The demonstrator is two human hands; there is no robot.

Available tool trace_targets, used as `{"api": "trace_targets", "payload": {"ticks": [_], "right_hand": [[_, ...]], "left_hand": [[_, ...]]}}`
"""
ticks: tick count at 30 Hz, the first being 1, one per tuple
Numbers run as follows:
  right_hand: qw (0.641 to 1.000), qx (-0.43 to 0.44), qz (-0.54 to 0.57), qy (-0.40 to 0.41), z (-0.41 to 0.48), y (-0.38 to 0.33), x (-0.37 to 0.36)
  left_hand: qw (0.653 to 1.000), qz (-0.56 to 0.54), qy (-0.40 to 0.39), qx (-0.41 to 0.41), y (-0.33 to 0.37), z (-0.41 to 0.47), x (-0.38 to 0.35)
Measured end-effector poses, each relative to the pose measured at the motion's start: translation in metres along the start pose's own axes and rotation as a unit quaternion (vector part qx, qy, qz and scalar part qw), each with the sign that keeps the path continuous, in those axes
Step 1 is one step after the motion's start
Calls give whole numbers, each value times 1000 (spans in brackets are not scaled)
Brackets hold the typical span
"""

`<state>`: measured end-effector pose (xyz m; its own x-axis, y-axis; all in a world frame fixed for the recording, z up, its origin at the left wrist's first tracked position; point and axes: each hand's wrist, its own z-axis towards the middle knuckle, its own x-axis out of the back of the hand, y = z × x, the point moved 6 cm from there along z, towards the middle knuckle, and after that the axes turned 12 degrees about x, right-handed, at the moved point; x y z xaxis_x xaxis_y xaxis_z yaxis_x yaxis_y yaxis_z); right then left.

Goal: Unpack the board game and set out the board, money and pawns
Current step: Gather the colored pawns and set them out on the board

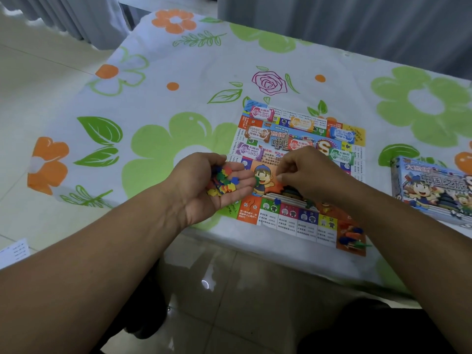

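The board (288,218) lies flat and unfolded on the table's flowered tablecloth (158,98), near the front edge. 7 banded money bundles (260,112) in different colours are spread over its far half, each lying flat and apart from the others. A cluster of small pawns (351,236), blue, orange and green, sits on the board's near right corner, and 2 loose ones lie on squares along the near edge.

The left hand (204,185) is cupped palm up just beside the board's left edge, fingers relaxed, carrying a heap of small coloured pieces (222,181). The right hand (304,172) hovers over the board's middle, fingers curled and thumb pressed to fingertip; whether it pinches a piece I cannot tell.

The game box (434,187) rests on the cloth to the right, apart from the board. A sheet of paper (14,251) lies on the tiled floor at the left.
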<state>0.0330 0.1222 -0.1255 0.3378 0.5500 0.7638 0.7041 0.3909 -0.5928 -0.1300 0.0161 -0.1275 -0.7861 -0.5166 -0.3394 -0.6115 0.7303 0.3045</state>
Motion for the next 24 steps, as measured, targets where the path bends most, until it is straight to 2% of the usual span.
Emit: {"api": "trace_targets", "payload": {"ticks": [4,7,10,17,24], "right_hand": [[998,31,-46,23,-3,-5,5],[989,122,0,81,-8,-34,12],[978,194,45,55,-18,-61,3],[971,234,5,54,-26,-69,-5],[964,264,-33,20,-25,-68,-6]], "left_hand": [[1000,14,-14,7,-2,3,-4],[1000,12,-28,6,-3,3,-8],[999,7,-45,0,-4,2,-13],[998,25,-57,7,-9,3,-22],[998,39,-55,9,-8,0,-20]]}}
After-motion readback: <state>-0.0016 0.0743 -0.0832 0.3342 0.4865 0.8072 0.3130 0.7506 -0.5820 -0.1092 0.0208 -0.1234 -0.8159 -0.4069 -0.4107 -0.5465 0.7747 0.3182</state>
